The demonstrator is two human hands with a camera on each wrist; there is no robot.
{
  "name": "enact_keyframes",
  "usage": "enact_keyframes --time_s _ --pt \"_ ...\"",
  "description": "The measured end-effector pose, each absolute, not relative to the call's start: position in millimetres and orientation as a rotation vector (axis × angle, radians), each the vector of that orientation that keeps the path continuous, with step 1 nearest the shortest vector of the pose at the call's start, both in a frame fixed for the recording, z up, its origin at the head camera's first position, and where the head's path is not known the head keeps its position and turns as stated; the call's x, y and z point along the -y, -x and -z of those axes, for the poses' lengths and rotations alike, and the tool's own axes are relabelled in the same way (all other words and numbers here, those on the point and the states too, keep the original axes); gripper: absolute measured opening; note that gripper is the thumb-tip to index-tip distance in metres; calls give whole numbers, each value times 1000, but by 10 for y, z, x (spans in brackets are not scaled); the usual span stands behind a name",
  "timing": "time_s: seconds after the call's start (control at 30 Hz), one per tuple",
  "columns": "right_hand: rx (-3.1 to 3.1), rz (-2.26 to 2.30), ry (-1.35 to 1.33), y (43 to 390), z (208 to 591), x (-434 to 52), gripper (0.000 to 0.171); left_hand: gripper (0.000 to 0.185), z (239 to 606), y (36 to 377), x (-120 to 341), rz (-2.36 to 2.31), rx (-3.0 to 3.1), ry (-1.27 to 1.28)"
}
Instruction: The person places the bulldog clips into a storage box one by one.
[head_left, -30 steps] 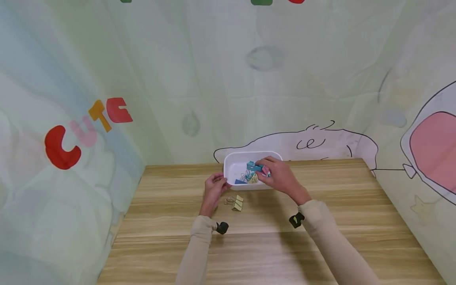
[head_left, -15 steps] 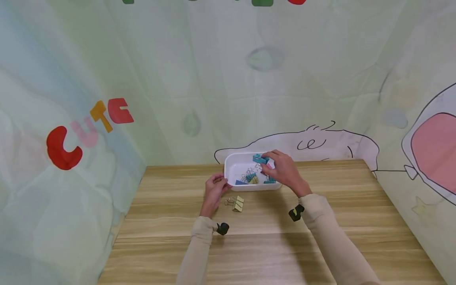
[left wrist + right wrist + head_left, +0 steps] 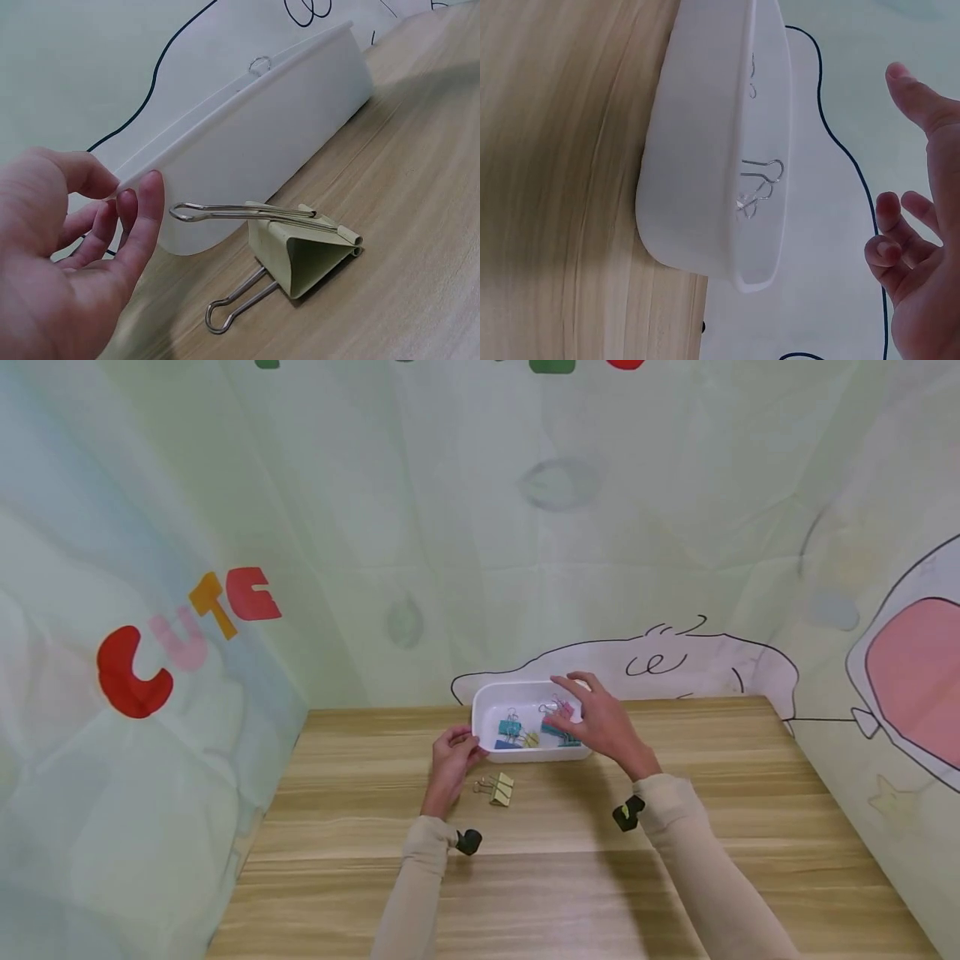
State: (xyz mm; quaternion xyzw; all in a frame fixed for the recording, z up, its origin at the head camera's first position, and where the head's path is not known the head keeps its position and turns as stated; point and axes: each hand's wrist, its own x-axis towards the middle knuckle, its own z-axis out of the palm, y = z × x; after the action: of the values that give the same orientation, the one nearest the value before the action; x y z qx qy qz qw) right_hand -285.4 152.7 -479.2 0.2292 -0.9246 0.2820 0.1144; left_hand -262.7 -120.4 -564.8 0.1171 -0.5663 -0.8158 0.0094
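A white tray (image 3: 487, 702) sits at the far edge of the wooden table, holding several binder clips: a teal clip (image 3: 510, 727), a blue one (image 3: 506, 744), a yellow one (image 3: 531, 740) and a pink one (image 3: 565, 709). My left hand (image 3: 467, 746) pinches the tray's left rim; in the left wrist view the left hand (image 3: 131, 187) has its thumb behind the tray (image 3: 262, 150) rim and its fingers in front. My right hand (image 3: 572, 703) hovers over the tray's right half, fingers spread, holding nothing. The right wrist view shows the same right hand (image 3: 904, 150) beside the tray (image 3: 705, 150).
A pale yellow binder clip (image 3: 498, 788) lies on the table just in front of the tray, near my left hand, and shows close up as the yellow clip (image 3: 300, 251). Printed fabric walls enclose the table (image 3: 525, 877) on three sides.
My right hand held a teal clip above the tray, then let it go and spread its fingers. The teal clip now lies in the tray. The left hand has stayed put.
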Motion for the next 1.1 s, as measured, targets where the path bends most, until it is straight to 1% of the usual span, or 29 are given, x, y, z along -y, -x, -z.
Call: enact_keyframes --time_s 0.4,0.7,0.9,1.1 --pt "2690 -867 -826 2683 4973 -1254 73 37 5639 2624 1213 2550 1769 -363" --pt "2622 -882 -1006 2526 5256 -1009 70 36 5632 2604 1218 2558 1764 -329" --pt "2719 -887 -1041 2407 5430 -887 70 37 5635 2599 1227 2558 1776 -334" --pt "2707 -911 -1036 2310 5529 -797 65 34 5648 2613 1227 2548 1784 -327"
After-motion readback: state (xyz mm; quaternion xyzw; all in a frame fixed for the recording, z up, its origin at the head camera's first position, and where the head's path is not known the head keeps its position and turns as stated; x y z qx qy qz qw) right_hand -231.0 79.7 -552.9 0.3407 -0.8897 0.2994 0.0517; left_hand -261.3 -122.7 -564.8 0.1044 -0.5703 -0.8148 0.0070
